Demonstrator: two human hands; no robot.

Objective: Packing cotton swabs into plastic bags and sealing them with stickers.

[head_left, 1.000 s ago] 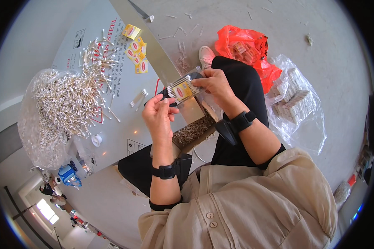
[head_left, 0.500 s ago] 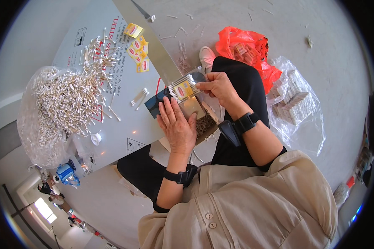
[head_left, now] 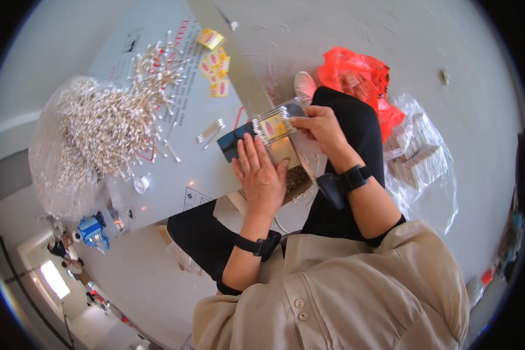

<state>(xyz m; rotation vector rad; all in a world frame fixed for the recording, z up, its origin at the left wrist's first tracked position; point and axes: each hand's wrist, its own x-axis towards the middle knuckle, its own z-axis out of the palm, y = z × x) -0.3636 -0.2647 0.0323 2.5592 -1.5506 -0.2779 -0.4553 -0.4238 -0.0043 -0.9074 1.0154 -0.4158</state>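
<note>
Swab heap [head_left: 108,119] left; bare floor [head_left: 344,23] ahead

Hidden and unclear parts

The left hand [head_left: 261,175] covers the lower part of the dark card [head_left: 233,143]; the right hand [head_left: 319,125] hides the packet's [head_left: 274,123] far end. Contents of the red bag [head_left: 356,79] and clear bag [head_left: 423,163] are too blurred to tell.

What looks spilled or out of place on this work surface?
The cotton swabs have spilled from their clear bag in a loose heap across the grey board, and a few strays lie apart near the left hand.
</note>
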